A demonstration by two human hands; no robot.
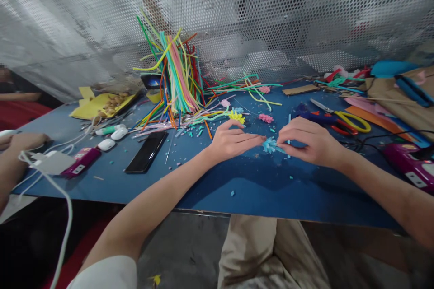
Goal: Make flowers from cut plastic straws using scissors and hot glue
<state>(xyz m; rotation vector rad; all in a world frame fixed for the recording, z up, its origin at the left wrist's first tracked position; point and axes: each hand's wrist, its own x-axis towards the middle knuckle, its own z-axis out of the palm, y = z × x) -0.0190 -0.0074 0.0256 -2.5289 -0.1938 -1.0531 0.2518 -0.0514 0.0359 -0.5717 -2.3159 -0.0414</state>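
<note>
A small light-blue fuzzy flower [270, 145], seemingly made of pipe cleaner, is held between my two hands just above the blue table. My left hand [231, 141] reaches in from the left, its fingertips closed at the flower's left edge. On the other side, my right hand [307, 141] pinches the flower's right end between thumb and fingers. A yellow fuzzy flower [237, 116] lies just behind my left hand, and a pink one [266, 118] is behind the blue flower. A short blue pipe cleaner [289, 122] lies partly behind my right hand.
A bundle of coloured pipe cleaners [178, 76] stands at the back. A black phone [146, 152] lies left, near a purple power strip [81, 161] and white cables. Yellow-handled scissors [352, 120] and red-handled pliers [342, 127] lie right. Another person's hand [29, 141] rests far left.
</note>
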